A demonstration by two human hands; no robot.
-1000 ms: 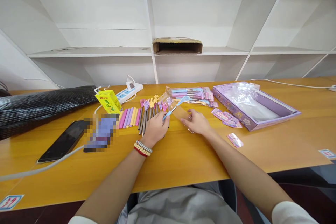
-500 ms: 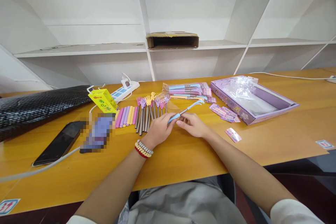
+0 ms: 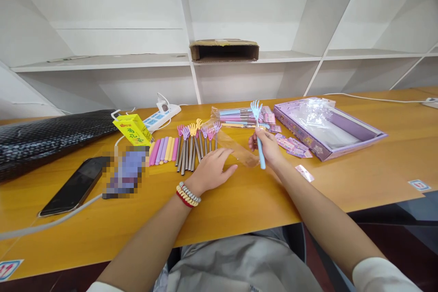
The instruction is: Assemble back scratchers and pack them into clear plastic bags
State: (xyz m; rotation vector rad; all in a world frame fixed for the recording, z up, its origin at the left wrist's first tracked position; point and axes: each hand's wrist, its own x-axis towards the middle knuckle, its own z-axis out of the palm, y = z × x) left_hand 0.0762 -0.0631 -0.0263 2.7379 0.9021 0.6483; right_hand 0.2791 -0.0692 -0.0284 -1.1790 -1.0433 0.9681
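Note:
A light-blue back scratcher [image 3: 260, 148] with a hand-shaped head stands nearly upright in my right hand [image 3: 268, 146], its fingers closed round the handle. My left hand [image 3: 214, 171] is open above the table, fingers stretched towards a clear plastic bag [image 3: 236, 148]. Left of it lie several scratcher rods [image 3: 186, 150] with purple, pink and yellow claw heads. Beside those is a row of pink, purple and yellow handles [image 3: 164, 150]. Behind my hands rest several bagged back scratchers [image 3: 239, 116]. Small printed cards [image 3: 294, 146] lie right of my right hand.
An open purple box [image 3: 326, 153] holding clear plastic stands at the right. On the left are a yellow drink carton [image 3: 132, 128], a power strip [image 3: 160, 118], a black phone [image 3: 75, 187] and a black wrapped bundle [image 3: 54, 141]. A cardboard box [image 3: 224, 44] sits on the shelf.
The blue back scratcher has gone from between both hands into my right hand, which moved right and turned it upright. My left hand has let go and opened.

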